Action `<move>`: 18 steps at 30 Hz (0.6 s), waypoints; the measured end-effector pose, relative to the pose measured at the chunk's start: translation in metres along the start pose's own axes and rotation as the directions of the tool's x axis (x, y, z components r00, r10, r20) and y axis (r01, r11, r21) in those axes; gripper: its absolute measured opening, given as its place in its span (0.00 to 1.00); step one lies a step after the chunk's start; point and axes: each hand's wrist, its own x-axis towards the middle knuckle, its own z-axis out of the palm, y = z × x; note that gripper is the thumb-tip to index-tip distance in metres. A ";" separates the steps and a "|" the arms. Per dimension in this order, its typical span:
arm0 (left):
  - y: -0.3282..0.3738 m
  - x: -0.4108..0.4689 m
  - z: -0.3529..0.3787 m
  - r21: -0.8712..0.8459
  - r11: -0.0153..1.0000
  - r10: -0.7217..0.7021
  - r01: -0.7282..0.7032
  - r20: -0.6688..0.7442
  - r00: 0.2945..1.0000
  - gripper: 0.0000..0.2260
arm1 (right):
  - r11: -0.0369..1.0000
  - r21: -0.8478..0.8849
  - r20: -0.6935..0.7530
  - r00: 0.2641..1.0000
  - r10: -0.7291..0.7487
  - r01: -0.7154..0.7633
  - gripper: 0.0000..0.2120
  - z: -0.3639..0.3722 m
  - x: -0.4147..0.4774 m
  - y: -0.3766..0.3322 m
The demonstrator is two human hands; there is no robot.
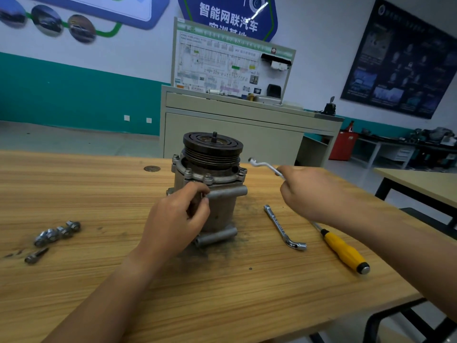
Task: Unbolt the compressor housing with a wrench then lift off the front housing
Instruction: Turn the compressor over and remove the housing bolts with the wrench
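the grey cast-metal compressor (222, 211), dull and grimy, with a dark grooved pulley (212, 147) on top, stands upright on the wood-grain table (99, 189). our left hand (173, 219) curls round its near side, just under the bolted flange. right of that grip, our right hand (309, 194) is closed on a slim bright offset wrench (262, 165), its ring end clear of the housing. below that hand lie a second steel wrench (282, 226) and a yellow-handled screwdriver (343, 248), its shaft partly hidden by our wrist. the loose bolts (57, 232) far left are blurred.
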 end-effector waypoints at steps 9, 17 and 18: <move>0.002 -0.001 -0.002 -0.024 1.000 -0.019 0.019 0.006 1.000 0.08 | 0.939 -0.332 0.112 0.992 -0.052 0.087 0.12 -0.021 0.001 -0.033; 0.001 -0.002 -0.001 -0.054 0.998 -0.044 0.045 0.026 0.999 0.06 | 0.869 -0.469 0.182 0.980 -0.078 0.156 0.08 -0.033 0.010 -0.039; 0.002 -0.002 0.000 -0.051 0.998 -0.045 0.046 0.026 0.999 0.06 | 0.870 -0.470 0.186 0.980 -0.069 0.150 0.08 -0.033 0.010 -0.040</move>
